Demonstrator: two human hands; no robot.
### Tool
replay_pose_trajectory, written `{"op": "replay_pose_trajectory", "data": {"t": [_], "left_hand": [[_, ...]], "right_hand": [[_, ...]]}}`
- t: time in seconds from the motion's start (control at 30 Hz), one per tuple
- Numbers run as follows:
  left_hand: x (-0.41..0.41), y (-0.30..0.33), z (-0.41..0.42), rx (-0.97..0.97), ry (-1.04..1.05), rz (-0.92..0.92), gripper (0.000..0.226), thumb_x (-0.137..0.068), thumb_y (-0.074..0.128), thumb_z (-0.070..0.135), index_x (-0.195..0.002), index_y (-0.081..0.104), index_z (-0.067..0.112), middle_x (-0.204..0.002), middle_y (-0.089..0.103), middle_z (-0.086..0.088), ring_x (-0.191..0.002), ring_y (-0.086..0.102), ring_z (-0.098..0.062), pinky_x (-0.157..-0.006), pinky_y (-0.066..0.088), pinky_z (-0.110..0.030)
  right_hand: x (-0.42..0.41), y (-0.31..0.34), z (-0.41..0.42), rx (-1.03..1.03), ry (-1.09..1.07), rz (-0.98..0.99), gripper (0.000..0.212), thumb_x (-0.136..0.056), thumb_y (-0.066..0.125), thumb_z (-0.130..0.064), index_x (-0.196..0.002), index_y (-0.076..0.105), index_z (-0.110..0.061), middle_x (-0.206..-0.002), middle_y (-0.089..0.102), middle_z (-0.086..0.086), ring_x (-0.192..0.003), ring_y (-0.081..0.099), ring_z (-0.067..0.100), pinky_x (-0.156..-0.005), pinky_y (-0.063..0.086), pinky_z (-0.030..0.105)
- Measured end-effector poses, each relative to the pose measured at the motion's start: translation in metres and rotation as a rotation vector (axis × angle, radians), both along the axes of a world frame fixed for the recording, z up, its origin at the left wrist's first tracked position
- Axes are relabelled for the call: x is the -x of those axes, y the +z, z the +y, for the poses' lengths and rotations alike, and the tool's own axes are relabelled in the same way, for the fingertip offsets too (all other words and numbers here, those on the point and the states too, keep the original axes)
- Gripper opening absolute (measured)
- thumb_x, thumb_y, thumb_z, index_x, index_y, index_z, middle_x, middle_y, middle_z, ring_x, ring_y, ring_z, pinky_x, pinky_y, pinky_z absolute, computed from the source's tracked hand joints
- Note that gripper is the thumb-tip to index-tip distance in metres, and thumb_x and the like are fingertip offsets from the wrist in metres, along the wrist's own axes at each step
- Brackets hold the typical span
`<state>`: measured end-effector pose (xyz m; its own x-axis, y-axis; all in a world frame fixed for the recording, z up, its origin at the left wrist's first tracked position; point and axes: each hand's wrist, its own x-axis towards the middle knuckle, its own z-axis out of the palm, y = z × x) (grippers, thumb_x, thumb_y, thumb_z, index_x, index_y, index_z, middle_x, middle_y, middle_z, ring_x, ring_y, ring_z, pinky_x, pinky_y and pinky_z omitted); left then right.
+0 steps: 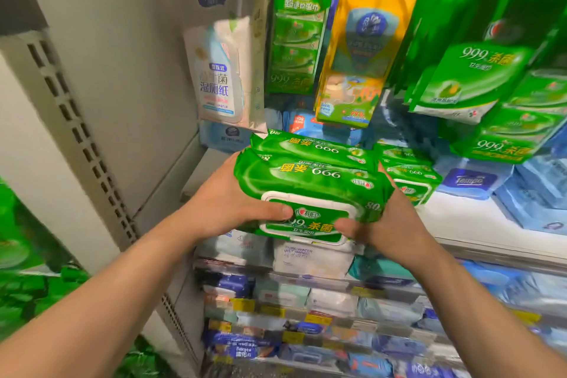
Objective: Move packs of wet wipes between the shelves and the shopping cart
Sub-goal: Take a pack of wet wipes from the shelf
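I hold a stack of green wet wipe packs (pixel 310 190) in front of the white shelf (pixel 478 224), at its left end. My left hand (pixel 227 202) grips the stack's left end, thumb on the white flip lid. My right hand (pixel 383 224) grips the right end, thumb near the lid too. At least two packs are stacked, the upper one (pixel 313 147) lying further back. More green packs of the same kind (pixel 411 175) lie on the shelf just behind my right hand. No shopping cart is in view.
Green bags (pixel 478 77) and a yellow bag (pixel 359 49) hang above the shelf. Blue tissue packs (pixel 472 181) lie at the right. A white toilet-wipe pack (pixel 217 77) hangs on the left. Lower shelves (pixel 306 301) hold several wipe packs. A grey perforated upright (pixel 82 138) stands left.
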<state>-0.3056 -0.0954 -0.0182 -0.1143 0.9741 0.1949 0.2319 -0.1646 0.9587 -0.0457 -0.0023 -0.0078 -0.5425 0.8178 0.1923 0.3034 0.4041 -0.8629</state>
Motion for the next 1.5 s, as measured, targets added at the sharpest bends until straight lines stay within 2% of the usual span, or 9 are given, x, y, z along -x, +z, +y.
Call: {"op": "replay_pose_trajectory", "data": {"t": [0.23, 0.37, 0.63, 0.83, 0.93, 1.13, 1.33, 1.43, 1.5], "left_hand": [[-0.023, 0.016, -0.036, -0.012, -0.039, 0.022, 0.079, -0.058, 0.095, 0.028, -0.129, 0.063, 0.013, -0.121, 0.076, -0.003, -0.115, 0.071, -0.024, -0.104, 0.053, -0.052], [-0.041, 0.032, -0.064, -0.066, 0.021, 0.124, 0.064, -0.064, 0.093, 0.031, -0.122, 0.067, 0.033, -0.12, 0.076, 0.004, -0.115, 0.071, -0.018, -0.104, 0.054, -0.043], [-0.081, 0.04, -0.135, -0.047, 0.204, 0.063, 0.076, -0.061, 0.095, 0.024, -0.13, 0.063, 0.014, -0.124, 0.075, -0.005, -0.117, 0.07, -0.027, -0.106, 0.051, -0.053], [-0.112, 0.035, -0.207, -0.009, 0.367, -0.01, 0.075, -0.062, 0.095, 0.015, -0.13, 0.064, 0.012, -0.123, 0.075, -0.005, -0.117, 0.07, -0.025, -0.106, 0.053, -0.049], [-0.123, 0.033, -0.246, 0.021, 0.447, -0.024, 0.066, -0.063, 0.096, 0.007, -0.122, 0.067, 0.014, -0.118, 0.077, -0.004, -0.112, 0.072, -0.023, -0.099, 0.056, -0.041], [-0.136, 0.035, -0.331, 0.092, 0.645, -0.09, 0.055, -0.069, 0.085, -0.003, -0.117, 0.065, 0.016, -0.108, 0.079, 0.0, -0.101, 0.076, -0.018, -0.085, 0.062, -0.032], [-0.125, 0.028, -0.415, 0.148, 0.811, -0.135, 0.059, -0.069, 0.087, 0.011, -0.123, 0.064, 0.019, -0.112, 0.078, 0.0, -0.104, 0.075, -0.019, -0.091, 0.061, -0.037], [-0.113, 0.017, -0.457, 0.162, 0.879, -0.191, 0.062, -0.069, 0.086, 0.011, -0.126, 0.064, 0.015, -0.115, 0.078, -0.004, -0.105, 0.075, -0.022, -0.093, 0.06, -0.042], [-0.104, 0.006, -0.489, 0.183, 0.91, -0.233, 0.07, -0.065, 0.093, 0.014, -0.128, 0.063, 0.014, -0.117, 0.077, -0.006, -0.108, 0.074, -0.026, -0.096, 0.058, -0.046]], "right_hand": [[-0.026, 0.0, -0.029, 0.11, 0.016, 0.072, 0.096, -0.064, 0.091, 0.004, -0.146, 0.04, -0.002, -0.108, 0.076, -0.015, -0.098, 0.071, 0.0, -0.081, 0.053, 0.011], [-0.031, 0.008, -0.045, 0.078, 0.046, 0.099, 0.081, -0.066, 0.089, 0.006, -0.134, 0.05, -0.012, -0.093, 0.071, -0.035, -0.084, 0.067, -0.015, -0.07, 0.045, 0.0], [-0.047, 0.016, -0.074, 0.173, 0.269, 0.216, 0.066, -0.069, 0.077, 0.023, -0.128, 0.054, 0.002, -0.081, 0.076, -0.023, -0.07, 0.07, -0.008, -0.062, 0.05, 0.006], [-0.045, 0.004, -0.11, 0.234, 0.557, 0.26, 0.076, -0.063, 0.07, 0.023, -0.133, 0.047, 0.005, -0.104, 0.078, -0.007, -0.093, 0.075, 0.009, -0.076, 0.058, 0.02], [-0.033, -0.003, -0.129, 0.268, 0.679, 0.272, 0.072, -0.062, 0.071, 0.017, -0.126, 0.051, -0.007, -0.103, 0.078, -0.011, -0.093, 0.075, 0.007, -0.074, 0.059, 0.02], [0.002, -0.01, -0.183, 0.357, 0.865, 0.237, 0.08, -0.06, 0.072, 0.014, -0.135, 0.048, 0.0, -0.107, 0.078, -0.002, -0.097, 0.076, 0.016, -0.073, 0.06, 0.023], [0.054, -0.017, -0.25, 0.371, 0.955, 0.114, 0.112, -0.041, 0.102, -0.043, -0.135, 0.053, -0.008, -0.118, 0.076, 0.004, -0.108, 0.073, 0.026, -0.087, 0.06, 0.037], [0.083, -0.025, -0.288, 0.397, 0.99, 0.086, 0.125, -0.028, 0.102, -0.05, -0.136, 0.052, -0.008, -0.111, 0.077, -0.004, -0.102, 0.075, 0.018, -0.086, 0.061, 0.03], [0.104, -0.033, -0.314, 0.421, 1.027, 0.036, 0.127, -0.027, 0.102, -0.054, -0.136, 0.053, -0.01, -0.115, 0.076, 0.0, -0.107, 0.073, 0.024, -0.093, 0.059, 0.04]]}}
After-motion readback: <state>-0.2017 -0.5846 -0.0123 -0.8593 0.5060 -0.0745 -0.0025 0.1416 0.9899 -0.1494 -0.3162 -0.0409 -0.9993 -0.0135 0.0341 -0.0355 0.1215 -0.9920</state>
